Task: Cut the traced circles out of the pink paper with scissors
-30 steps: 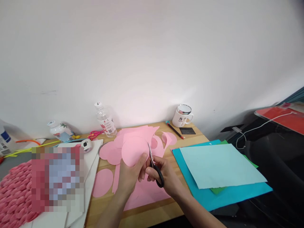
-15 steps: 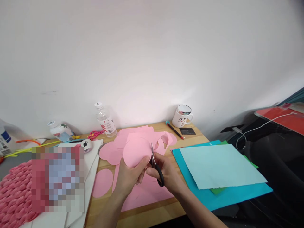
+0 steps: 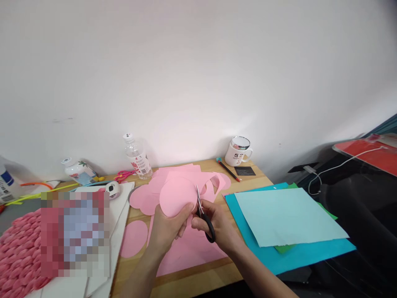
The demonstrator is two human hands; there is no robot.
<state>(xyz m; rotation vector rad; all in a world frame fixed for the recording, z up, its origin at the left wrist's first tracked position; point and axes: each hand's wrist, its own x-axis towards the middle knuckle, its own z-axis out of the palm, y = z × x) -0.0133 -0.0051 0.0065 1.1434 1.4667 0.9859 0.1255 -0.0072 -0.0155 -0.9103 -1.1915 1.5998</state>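
Observation:
A round piece of pink paper [image 3: 177,195] is pinched between the thumb and fingers of my left hand [image 3: 170,227]. My right hand [image 3: 218,225] holds black-handled scissors [image 3: 210,228], their blades pointing up along the right edge of the round paper. Under both hands lie more pink sheets [image 3: 192,256] and cut shapes. A loose pink oval [image 3: 134,239] rests on the wood to the left of my left hand. Behind the scissors, a curled pink offcut [image 3: 221,182] lies on the pile.
Teal and green sheets with a pale blue sheet [image 3: 291,217] on top lie at the right. A white mug [image 3: 238,152], a pen [image 3: 228,169] and a clear bottle [image 3: 138,159] stand or lie near the wall. White boards and a pink braided item [image 3: 21,252] fill the left.
The round pink paper has shifted slightly left and turned a little in my left hand. The scissors stay at its right edge, with only a small movement of their handle.

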